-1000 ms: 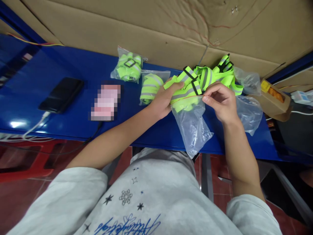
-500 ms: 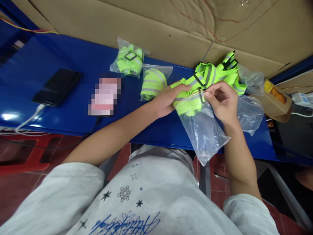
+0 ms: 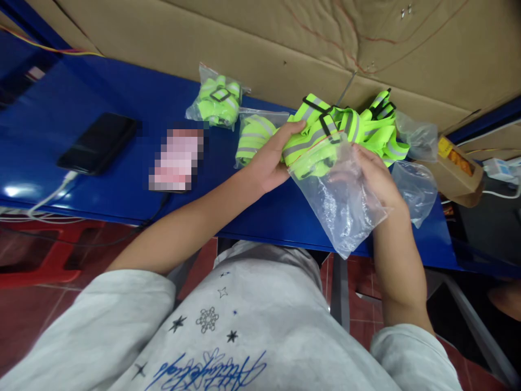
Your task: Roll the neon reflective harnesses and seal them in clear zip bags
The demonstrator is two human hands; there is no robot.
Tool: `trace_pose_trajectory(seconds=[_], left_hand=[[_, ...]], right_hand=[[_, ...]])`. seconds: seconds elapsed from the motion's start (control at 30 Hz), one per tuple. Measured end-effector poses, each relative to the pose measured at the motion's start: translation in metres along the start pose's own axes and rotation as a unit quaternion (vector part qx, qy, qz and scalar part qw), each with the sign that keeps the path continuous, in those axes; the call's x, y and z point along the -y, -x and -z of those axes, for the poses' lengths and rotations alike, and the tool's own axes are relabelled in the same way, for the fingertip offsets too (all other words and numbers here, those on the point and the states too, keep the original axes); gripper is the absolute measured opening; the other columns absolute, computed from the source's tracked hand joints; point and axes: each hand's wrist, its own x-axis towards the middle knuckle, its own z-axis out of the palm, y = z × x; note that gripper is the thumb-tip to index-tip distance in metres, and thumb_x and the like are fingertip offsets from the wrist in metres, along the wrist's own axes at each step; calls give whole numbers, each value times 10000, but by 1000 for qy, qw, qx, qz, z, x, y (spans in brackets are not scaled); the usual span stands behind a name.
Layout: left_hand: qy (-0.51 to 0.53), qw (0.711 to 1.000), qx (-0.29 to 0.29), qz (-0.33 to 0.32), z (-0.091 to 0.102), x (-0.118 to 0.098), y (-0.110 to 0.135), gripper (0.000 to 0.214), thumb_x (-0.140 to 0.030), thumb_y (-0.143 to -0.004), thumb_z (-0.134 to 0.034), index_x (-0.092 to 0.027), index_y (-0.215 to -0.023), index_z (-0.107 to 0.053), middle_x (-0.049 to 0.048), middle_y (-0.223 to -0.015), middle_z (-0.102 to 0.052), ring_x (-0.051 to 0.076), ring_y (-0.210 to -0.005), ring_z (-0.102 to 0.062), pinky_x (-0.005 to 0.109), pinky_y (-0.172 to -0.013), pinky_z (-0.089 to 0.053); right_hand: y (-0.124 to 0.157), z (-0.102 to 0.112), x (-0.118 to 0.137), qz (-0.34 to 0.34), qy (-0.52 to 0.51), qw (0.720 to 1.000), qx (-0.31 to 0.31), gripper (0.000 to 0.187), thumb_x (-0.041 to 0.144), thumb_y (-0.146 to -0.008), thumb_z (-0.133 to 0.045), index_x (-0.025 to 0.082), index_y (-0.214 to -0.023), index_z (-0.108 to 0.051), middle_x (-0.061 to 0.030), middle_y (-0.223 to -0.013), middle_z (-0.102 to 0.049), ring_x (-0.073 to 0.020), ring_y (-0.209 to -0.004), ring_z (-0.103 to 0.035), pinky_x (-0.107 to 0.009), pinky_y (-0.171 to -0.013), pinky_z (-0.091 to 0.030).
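Observation:
My left hand (image 3: 277,155) is closed around a folded bundle of neon-yellow reflective strap (image 3: 303,138) with grey stripes and black buckles. The lower part of this bundle sits inside the mouth of a clear zip bag (image 3: 345,217), while buckles and folds stick out above its red-lined edge. My right hand (image 3: 376,174) holds the bag from its right side; some of its fingers are behind the plastic and show only dimly. Just beyond the right hand lies a loose heap of the same strap (image 3: 382,133).
Two filled bags, a buckled strap bag (image 3: 220,103) and a rolled strap bag (image 3: 254,136), lie left of my hands. Clear bags (image 3: 415,190) and a cardboard box (image 3: 459,168) are at right. A black phone (image 3: 97,144) and a blurred-out screen (image 3: 177,160) lie on the blue table (image 3: 228,212).
The right hand has left its pinch at the bag's edge and moved behind the bag's right side. The bag's lower end has risen slightly, and a buckled strap fold now stands higher above the left hand.

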Motion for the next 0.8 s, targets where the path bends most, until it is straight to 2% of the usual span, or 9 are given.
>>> trace_pose_trajectory(seconds=[0.1, 0.2, 0.3, 0.4, 0.5, 0.6, 0.7, 0.8], left_hand=[[-45, 998, -10, -31, -1, 8, 0, 264, -428, -863, -753, -253, -1060, -734, 28, -1147, -807, 325, -1342, -643, 437, -1120, -566], [-118, 990, 2, -84, 3, 16, -5, 441, -433, -810, -784, -292, -1215, -678, -1, -1215, -775, 325, -1383, -611, 478, -1142, -540], [-182, 975, 26, -129, 8, 21, -8, 582, -415, -779, -820, -284, -1307, -614, -1, -1301, -725, 310, -1365, -615, 475, -1152, -517], [-226, 964, 39, -134, 10, 22, -6, 612, -400, -747, -861, -260, -1288, -614, 6, -1281, -716, 291, -1280, -649, 438, -1117, -530], [-269, 953, 61, -129, 11, 23, -4, 609, -417, -758, -863, -251, -1286, -608, 19, -1262, -713, 300, -1267, -645, 442, -1111, -530], [-290, 945, 54, -143, 12, 26, -5, 572, -447, -827, -807, -260, -1316, -578, 31, -1275, -706, 312, -1264, -636, 487, -1114, -526], [-315, 935, 16, -161, 13, 28, -8, 512, -437, -877, -762, -293, -1327, -566, 12, -1273, -706, 287, -1247, -628, 491, -1126, -521], [-308, 935, -14, -178, 15, 28, -9, 490, -409, -855, -775, -297, -1293, -586, -11, -1215, -705, 265, -1210, -636, 479, -1115, -535]], right_hand=[[4, -6, 0, -111, -36, 989, 92, 574, 679, -805, -799, 198, -1108, -718, -91, -1036, -798, -286, -925, -790, -459, -803, -684], [8, -12, 7, -142, -67, 980, 119, 572, 725, -899, -656, 243, -1197, -735, -73, -1208, -786, -278, -1060, -785, -463, -882, -682], [8, -14, 11, -111, -60, 986, 109, 613, 817, -937, -504, 319, -1211, -735, -4, -1282, -768, -258, -1223, -736, -455, -947, -656], [5, -13, 5, -41, 11, 997, 61, 641, 883, -892, -502, 327, -1076, -762, 48, -1303, -761, -250, -1339, -672, -426, -982, -626], [5, -13, -3, 33, 76, 997, 6, 677, 932, -850, -498, 323, -969, -769, 81, -1335, -746, -257, -1403, -623, -424, -999, -613], [7, -15, -5, 70, 104, 992, -5, 713, 947, -868, -441, 320, -950, -770, 66, -1327, -750, -268, -1423, -606, -447, -1011, -608], [10, -17, -3, 66, 93, 993, 7, 655, 909, -873, -515, 323, -1001, -777, 19, -1310, -758, -276, -1414, -615, -453, -1027, -607], [13, -16, 1, 50, 62, 996, 26, 659, 901, -839, -584, 330, -1111, -769, -26, -1282, -763, -280, -1369, -647, -442, -1020, -614]])
